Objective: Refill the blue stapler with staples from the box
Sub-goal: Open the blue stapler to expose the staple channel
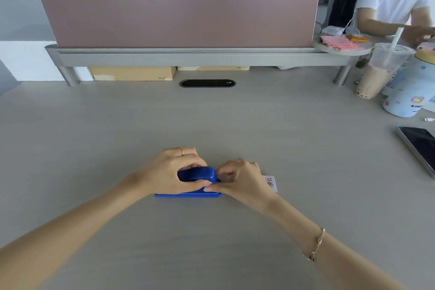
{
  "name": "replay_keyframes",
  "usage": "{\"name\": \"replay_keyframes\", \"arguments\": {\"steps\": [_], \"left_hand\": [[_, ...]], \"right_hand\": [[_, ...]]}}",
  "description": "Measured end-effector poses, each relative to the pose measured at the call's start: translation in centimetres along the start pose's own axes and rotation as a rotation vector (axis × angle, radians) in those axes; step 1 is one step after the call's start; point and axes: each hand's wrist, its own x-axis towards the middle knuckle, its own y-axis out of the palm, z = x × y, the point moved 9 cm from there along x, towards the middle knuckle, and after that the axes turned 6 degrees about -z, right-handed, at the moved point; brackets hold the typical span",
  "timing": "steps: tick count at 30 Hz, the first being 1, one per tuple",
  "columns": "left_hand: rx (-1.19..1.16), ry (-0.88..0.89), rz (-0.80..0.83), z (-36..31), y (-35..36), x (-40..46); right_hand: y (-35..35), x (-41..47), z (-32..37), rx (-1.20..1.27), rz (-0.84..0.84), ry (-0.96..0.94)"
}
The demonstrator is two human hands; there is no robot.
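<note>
The blue stapler [197, 175] lies on the pale desk [211, 125], its top raised above the flat base. My left hand [171, 170] wraps around the stapler's top from the left. My right hand [240, 179] pinches at the stapler's right front end with thumb and fingers; whether it holds staples is hidden. A small white staple box [270, 182] with red print peeks out behind my right hand, mostly covered by it.
A pink divider panel [179, 12] on a grey shelf stands at the back. A milk tea cup [376, 73], a printed tin [409, 92] and a phone [419, 148] sit at the right. Another person in a white shirt [395, 0] sits beyond them.
</note>
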Motion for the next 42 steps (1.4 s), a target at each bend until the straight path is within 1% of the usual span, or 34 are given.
{"name": "replay_keyframes", "arguments": {"steps": [4, 7, 14, 25, 29, 32, 39, 42], "left_hand": [[0.018, 0.006, -0.025, -0.2, -0.5, 0.2], [0.035, 0.025, -0.042, -0.5, -0.9, 0.1], [0.035, -0.108, -0.057, 0.8, -2.6, -0.9], [-0.021, -0.202, -0.069, 1.0, -5.3, -2.0], [-0.086, -0.302, -0.147, 2.2, -8.0, -3.3], [-0.151, -0.373, -0.17, 3.4, -9.2, -4.6], [-0.222, -0.493, -0.152, 6.9, -10.7, -7.6], [-0.168, -0.546, -0.087, 8.6, -11.0, -9.9]], "right_hand": [[0.0, 0.1, -0.3, 0.019, -0.024, -0.018], [-0.3, 0.1, 0.3, -0.037, -0.053, -0.069], [-0.4, -0.3, 1.8, -0.209, -0.114, -0.211], [-0.4, -0.3, 2.0, -0.238, -0.136, -0.246], [-0.3, -0.3, 2.0, -0.243, -0.135, -0.238], [-0.2, -0.3, 1.9, -0.242, -0.14, -0.242], [-0.3, -0.2, 1.8, -0.239, -0.139, -0.255], [-0.3, -0.2, 1.9, -0.23, -0.131, -0.26]]}}
